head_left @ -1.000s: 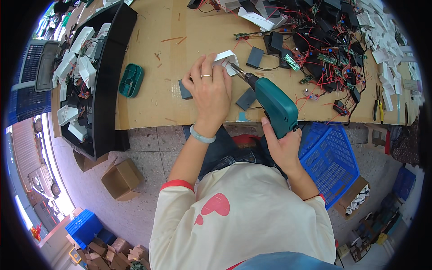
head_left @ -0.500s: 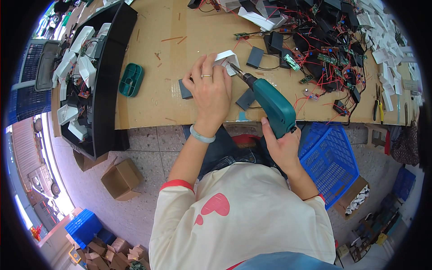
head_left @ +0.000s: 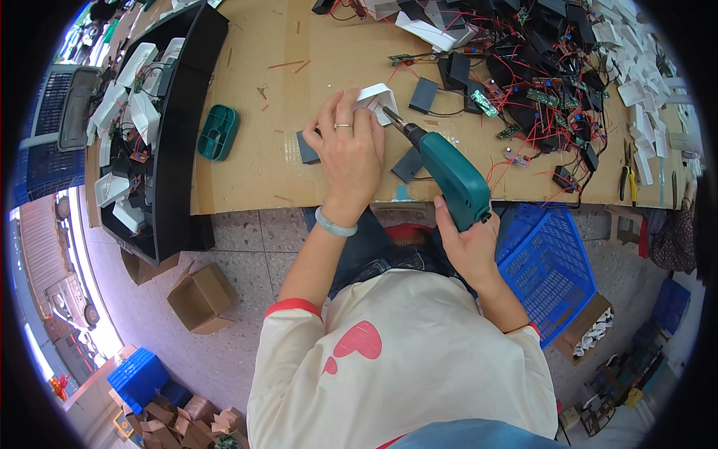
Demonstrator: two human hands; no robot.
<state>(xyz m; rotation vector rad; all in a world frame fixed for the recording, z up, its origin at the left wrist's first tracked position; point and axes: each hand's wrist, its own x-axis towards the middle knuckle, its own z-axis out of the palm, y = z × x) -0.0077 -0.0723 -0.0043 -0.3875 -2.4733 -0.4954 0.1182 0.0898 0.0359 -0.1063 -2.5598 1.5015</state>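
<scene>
My right hand (head_left: 471, 243) is wrapped round the rear end of a green electric screwdriver (head_left: 456, 179). Its metal tip points up and left into a white plastic housing (head_left: 384, 96). My left hand (head_left: 351, 153) grips that housing on the cardboard-covered table, fingers bent over its near left side and hiding much of it. Whether the tip touches a screw is too small to tell. A dark grey box (head_left: 308, 148) lies partly under my left hand, and another dark box (head_left: 407, 165) with a wire sits beside the screwdriver.
A green compartment tray (head_left: 218, 133) is on the left, beside a long black bin (head_left: 176, 127) of white housings. Tangled black boxes, red wires and circuit boards (head_left: 546, 97) heap up at the right, near pliers (head_left: 628, 172). A blue basket (head_left: 550, 269) stands below the table's edge.
</scene>
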